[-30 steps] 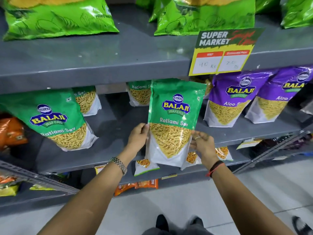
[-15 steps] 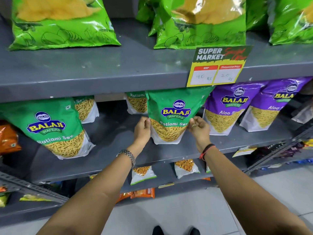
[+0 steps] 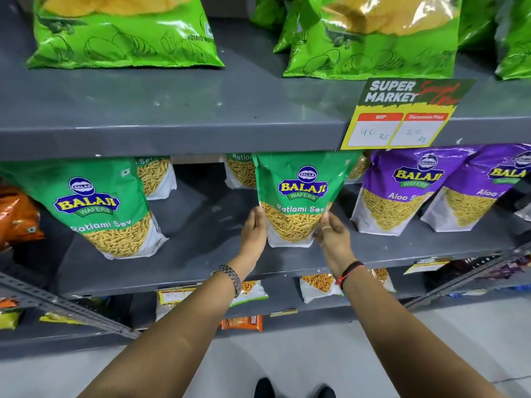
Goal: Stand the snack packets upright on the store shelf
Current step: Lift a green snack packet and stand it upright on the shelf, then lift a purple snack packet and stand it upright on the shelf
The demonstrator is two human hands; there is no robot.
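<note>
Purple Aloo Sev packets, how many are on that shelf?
2. One purple packet stands right of the green packet both hands hold; the second stands at the right edge, partly cut off. More may be hidden.

Top of the held Ratlami Sev packet (image 3: 298,196) hidden behind upper shelf lip (image 3: 172,139). Rear sev packets (image 3: 156,176) mostly covered by front ones. Rightmost purple packet (image 3: 488,191) cut off by frame edge. Price tag (image 3: 402,122) handwriting hard to read
</note>
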